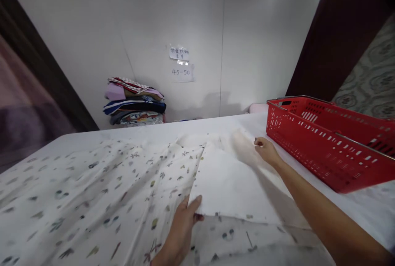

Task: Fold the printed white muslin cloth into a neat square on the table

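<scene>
A large white cloth (117, 200) printed with small leaf and flower shapes lies spread over the table, slightly wrinkled. Part of it is turned over at the right, where its plain white underside (228, 183) shows. My left hand (185, 220) pinches the near left corner of that turned part between thumb and fingers. Farther off at the right, my right hand (266, 150) is closed on the cloth's far right edge, which lifts in a soft fold below it.
A red plastic basket (324, 146) with metal handles stands at the table's right. Folded fabrics (135, 101) are stacked at the back left, near the wall. Two paper notes (182, 64) hang on the grey wall. The white tabletop (83, 136) shows along the back edge.
</scene>
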Available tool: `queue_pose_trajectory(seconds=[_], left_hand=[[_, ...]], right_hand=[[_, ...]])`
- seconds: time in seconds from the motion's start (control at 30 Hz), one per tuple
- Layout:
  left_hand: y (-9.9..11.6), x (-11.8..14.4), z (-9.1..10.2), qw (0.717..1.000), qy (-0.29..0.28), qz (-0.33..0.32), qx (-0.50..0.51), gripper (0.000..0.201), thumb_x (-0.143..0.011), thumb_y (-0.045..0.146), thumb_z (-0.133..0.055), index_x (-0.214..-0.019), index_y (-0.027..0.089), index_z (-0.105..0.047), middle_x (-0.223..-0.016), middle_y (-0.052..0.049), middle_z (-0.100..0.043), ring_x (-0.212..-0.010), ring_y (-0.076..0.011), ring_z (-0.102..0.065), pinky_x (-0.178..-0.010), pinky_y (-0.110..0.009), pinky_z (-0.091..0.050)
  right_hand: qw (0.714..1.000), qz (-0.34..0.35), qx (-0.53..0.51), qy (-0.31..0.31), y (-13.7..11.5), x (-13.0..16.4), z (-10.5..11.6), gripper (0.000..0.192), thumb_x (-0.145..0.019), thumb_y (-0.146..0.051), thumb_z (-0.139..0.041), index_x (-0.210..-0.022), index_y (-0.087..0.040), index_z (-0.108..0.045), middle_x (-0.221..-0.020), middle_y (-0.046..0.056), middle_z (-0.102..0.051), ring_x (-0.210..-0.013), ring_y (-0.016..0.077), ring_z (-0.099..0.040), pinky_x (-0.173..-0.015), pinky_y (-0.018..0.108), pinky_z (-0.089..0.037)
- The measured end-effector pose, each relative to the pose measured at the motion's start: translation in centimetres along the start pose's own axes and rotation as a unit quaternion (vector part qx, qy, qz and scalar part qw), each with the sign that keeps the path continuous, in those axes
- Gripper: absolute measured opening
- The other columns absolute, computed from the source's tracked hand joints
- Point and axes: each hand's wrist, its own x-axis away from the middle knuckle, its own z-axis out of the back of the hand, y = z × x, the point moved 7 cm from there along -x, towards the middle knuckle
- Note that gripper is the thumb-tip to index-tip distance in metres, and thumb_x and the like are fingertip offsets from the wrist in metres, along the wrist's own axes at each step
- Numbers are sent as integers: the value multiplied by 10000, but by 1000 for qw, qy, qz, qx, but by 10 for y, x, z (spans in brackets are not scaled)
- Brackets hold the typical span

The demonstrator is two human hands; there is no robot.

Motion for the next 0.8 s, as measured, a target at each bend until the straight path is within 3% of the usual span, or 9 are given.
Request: queue_pose_trajectory(seconds=[0.07,0.13,0.23,0.3,0.4,0.53,0.67,0.73,0.8], left_hand=[[4,5,4,1000,1,-16,6,422,-679,428,-682,-1001,159,-637,-839,-47,-648,-647,-116,-529,-537,-211,-408],[6,12,5,1000,-1,-25,17,441,-675,404,-686,-1030,147,-628,-847,-60,-651,-637,-114,-535,-539,-211,-414],[4,24,-2,998,-32,-40,41,450,-686,357,-670,-1075,139,-614,-878,-88,-663,-679,-144,-578,-566,-227,-436],[0,32,-9,997,-51,-38,53,417,-699,329,-647,-1069,141,-620,-874,-90,-674,-710,-164,-601,-588,-240,-448],[-4,40,-12,996,-47,-39,60,353,-689,310,-630,-994,134,-645,-814,-74,-684,-693,-168,-612,-600,-251,-457],[-3,43,-2,998,-5,-42,53,313,-661,267,-608,-946,141,-642,-767,-51,-679,-646,-149,-602,-555,-231,-444],[0,45,4,998,-11,-48,47,326,-670,270,-603,-971,146,-614,-809,-54,-669,-659,-143,-594,-534,-219,-440],[3,47,5,997,-21,-68,38,299,-678,289,-619,-936,139,-606,-801,-50,-656,-659,-135,-582,-543,-215,-445],[4,49,6,997,-22,-78,20,274,-685,310,-634,-894,137,-597,-800,-43,-638,-664,-126,-567,-563,-217,-458]], right_hand=[[982,149,-113,-23,-52,54,-2,194,-715,-121,-432,-825,-184,-579,-1102,66,-618,-1047,200,-560,-826,285,-453],[947,248,-162,-123,-94,119,-14,265,-718,-89,-440,-900,-212,-589,-1090,43,-622,-1024,187,-566,-855,308,-444],[896,283,-191,-285,-129,198,-41,484,-768,-113,-510,-1220,-285,-497,-1105,39,-619,-922,176,-592,-773,305,-485],[885,259,-215,-322,-138,223,-55,588,-803,-183,-549,-1346,-309,-364,-1089,43,-619,-834,166,-602,-706,300,-507],[903,243,-232,-270,-150,232,-65,599,-829,-271,-564,-1373,-297,-316,-1122,58,-587,-884,177,-593,-746,335,-519],[919,340,-151,-134,-173,245,-63,627,-796,-274,-604,-1367,-264,-343,-1297,114,-464,-1169,263,-454,-925,459,-447],[909,395,-120,-54,-181,264,-62,498,-836,-169,-491,-1327,-202,-414,-1316,151,-459,-1201,273,-438,-954,487,-426],[911,375,-165,-45,-178,263,-60,376,-858,-157,-439,-1224,-196,-517,-1223,132,-542,-1136,244,-499,-931,448,-450],[926,289,-236,-62,-168,249,-57,247,-885,-220,-430,-1063,-196,-600,-1045,89,-634,-982,210,-582,-841,380,-502]])
